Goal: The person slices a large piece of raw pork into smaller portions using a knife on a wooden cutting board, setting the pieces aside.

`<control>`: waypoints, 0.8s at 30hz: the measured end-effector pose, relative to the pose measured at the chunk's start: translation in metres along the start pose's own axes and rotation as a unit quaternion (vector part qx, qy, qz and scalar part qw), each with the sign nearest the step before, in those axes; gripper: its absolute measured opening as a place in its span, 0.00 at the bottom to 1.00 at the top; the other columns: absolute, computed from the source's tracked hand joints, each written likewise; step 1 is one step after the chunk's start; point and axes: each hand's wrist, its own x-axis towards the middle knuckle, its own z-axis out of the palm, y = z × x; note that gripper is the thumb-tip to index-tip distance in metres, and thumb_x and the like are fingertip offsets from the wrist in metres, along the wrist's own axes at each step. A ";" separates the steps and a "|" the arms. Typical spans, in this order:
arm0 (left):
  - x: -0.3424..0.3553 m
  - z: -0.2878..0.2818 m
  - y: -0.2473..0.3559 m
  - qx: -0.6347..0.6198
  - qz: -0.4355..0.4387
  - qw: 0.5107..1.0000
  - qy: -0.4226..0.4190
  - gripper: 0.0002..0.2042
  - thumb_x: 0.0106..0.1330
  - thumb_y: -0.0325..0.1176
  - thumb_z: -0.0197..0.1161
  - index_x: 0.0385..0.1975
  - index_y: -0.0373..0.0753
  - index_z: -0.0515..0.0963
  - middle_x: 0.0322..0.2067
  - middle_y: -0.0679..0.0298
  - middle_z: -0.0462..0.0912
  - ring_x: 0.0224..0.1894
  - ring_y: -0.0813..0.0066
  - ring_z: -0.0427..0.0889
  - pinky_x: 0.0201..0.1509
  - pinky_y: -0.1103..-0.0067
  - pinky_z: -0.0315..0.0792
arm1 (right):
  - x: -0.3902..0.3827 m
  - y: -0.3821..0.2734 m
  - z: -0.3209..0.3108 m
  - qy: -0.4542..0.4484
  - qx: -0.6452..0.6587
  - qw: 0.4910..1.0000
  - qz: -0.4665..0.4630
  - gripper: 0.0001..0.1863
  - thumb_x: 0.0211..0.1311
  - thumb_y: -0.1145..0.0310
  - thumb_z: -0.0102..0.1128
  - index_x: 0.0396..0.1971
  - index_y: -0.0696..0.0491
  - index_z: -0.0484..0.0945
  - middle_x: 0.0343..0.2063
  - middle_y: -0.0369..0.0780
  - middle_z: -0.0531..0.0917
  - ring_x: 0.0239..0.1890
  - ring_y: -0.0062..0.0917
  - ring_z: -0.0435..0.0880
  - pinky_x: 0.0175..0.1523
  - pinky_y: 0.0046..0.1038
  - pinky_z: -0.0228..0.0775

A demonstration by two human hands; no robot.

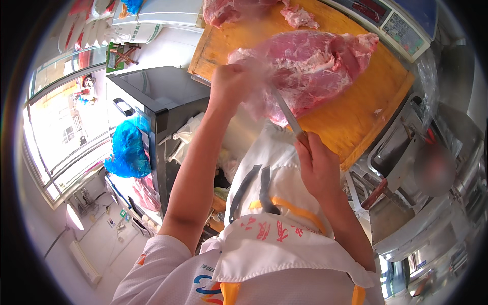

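A large piece of raw pink meat (pixel 320 66) with white fat lies on the yellow wooden board (pixel 381 112). My left hand (pixel 229 86) is closed on the near left end of this meat; the spot around its fingertips is blurred. My right hand (pixel 317 165) grips the handle of a knife (pixel 286 111), whose blade reaches up and left into the meat's near edge, just right of my left hand. Smaller meat pieces (pixel 300 15) sit at the board's far side. A white apron (pixel 259 239) covers my front below the board.
A scale with keypad (pixel 401 35) stands beyond the board's right corner. Left are a dark steel-edged cabinet (pixel 142 86), a blue bag (pixel 127 150) and a window (pixel 61 132). Steel trays (pixel 386 155) and a wooden-handled tool (pixel 373 193) lie to the right.
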 end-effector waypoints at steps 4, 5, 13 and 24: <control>0.004 -0.004 -0.001 0.009 -0.006 1.000 0.008 0.06 0.60 0.26 0.71 0.24 0.33 0.81 0.22 0.65 0.79 0.19 0.79 0.72 0.22 0.78 0.65 | -0.009 0.018 0.021 -0.015 -0.098 0.995 -0.021 0.11 0.80 0.63 0.63 0.41 0.55 0.74 0.32 0.49 0.86 0.34 0.51 0.87 0.36 0.47 0.78; 0.005 -0.004 -0.002 0.004 -0.006 1.000 0.011 0.06 0.60 0.26 0.71 0.24 0.33 0.81 0.21 0.66 0.79 0.19 0.79 0.72 0.22 0.78 0.65 | -0.017 0.020 0.018 -0.024 -0.100 0.995 -0.017 0.11 0.80 0.64 0.63 0.41 0.55 0.74 0.32 0.49 0.86 0.34 0.51 0.87 0.36 0.47 0.78; 0.006 -0.011 0.003 0.041 0.000 0.999 0.008 0.06 0.59 0.26 0.71 0.25 0.33 0.81 0.21 0.66 0.78 0.20 0.80 0.73 0.22 0.79 0.64 | 0.007 0.008 0.020 -0.005 -0.048 0.999 -0.004 0.10 0.80 0.64 0.62 0.41 0.55 0.75 0.34 0.50 0.87 0.35 0.52 0.87 0.37 0.48 0.78; 0.002 -0.020 0.006 0.050 -0.017 0.999 0.001 0.04 0.58 0.24 0.69 0.24 0.34 0.80 0.20 0.67 0.77 0.20 0.80 0.72 0.22 0.79 0.63 | 0.021 -0.008 0.032 0.007 -0.020 1.000 0.015 0.10 0.80 0.65 0.63 0.49 0.56 0.78 0.30 0.50 0.85 0.34 0.52 0.87 0.38 0.45 0.77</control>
